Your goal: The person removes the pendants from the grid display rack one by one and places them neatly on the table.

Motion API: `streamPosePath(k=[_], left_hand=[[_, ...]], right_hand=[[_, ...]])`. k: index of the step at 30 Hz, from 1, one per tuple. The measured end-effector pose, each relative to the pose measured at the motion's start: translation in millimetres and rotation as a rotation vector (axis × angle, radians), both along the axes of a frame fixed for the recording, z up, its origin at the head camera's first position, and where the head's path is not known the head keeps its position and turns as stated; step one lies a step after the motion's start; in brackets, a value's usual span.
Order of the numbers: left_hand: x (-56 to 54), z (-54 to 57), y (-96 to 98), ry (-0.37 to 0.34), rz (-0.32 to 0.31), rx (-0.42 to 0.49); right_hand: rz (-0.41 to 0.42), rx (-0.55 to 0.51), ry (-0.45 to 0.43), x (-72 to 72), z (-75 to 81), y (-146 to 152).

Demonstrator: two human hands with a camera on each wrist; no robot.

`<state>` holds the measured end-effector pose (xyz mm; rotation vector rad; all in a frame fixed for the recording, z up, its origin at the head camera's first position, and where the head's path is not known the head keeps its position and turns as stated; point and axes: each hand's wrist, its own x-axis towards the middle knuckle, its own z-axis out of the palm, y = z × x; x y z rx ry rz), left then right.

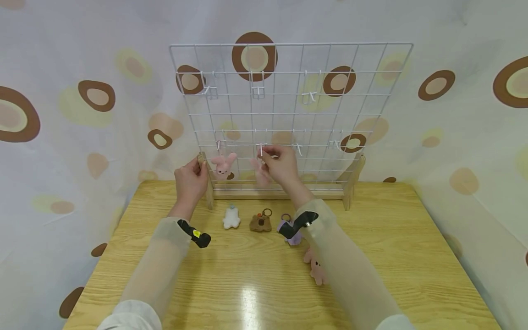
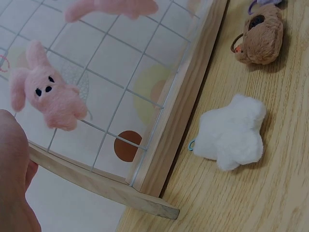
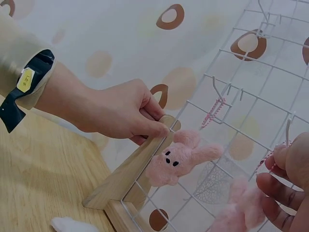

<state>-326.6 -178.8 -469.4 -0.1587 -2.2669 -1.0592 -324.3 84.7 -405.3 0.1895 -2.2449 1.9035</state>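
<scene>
My left hand [image 1: 191, 181] grips the top of the wooden stand's left leg [image 3: 130, 164], thumb on one side and fingers behind. At a hook low on the white wire grid rack [image 1: 272, 114], my right hand [image 1: 282, 165] pinches the pink bead chain [image 3: 264, 162] of a pink plush bunny keychain [image 3: 241, 205], which dangles below the fingers. Another pink plush bunny [image 3: 176, 157] hangs by its chain from the hook to the left, close beside my left hand.
On the table [image 1: 198, 284] lie a white plush [image 2: 231, 133], a brown plush [image 1: 261, 223] with a ring, a purple plush [image 1: 294, 238] and a pink plush [image 1: 316, 269], the last two partly behind my right forearm. More white hooks [image 1: 258, 90] stick out from the grid.
</scene>
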Motion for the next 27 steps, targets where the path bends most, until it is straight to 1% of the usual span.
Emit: streamPosePath(k=[2,7,12,16,22,27], left_hand=[[0.3,0.2,0.4,0.004,0.002,-0.001],[0.5,1.2,1.4,0.014,0.008,-0.007],[0.8,1.8,2.4,0.008,0.008,-0.001],[1.1,1.8,2.2,0.007,0.006,0.007],[1.6,1.6,1.7,-0.002,0.006,0.01],[2.4,1.9,1.8,-0.004,0.008,0.013]], right_hand=[[0.007,-0.007,0.012,2.3,1.8,2],[0.005,0.014,0.042,9.2,8.9,5],[0.004,0.012,0.071,15.2,15.0,9],[0.019,-0.008,0.082,19.5,18.1,11],[0.045,0.01,0.084,25.7,20.5,14],[0.087,0.014,0.098,31.1,21.8,16]])
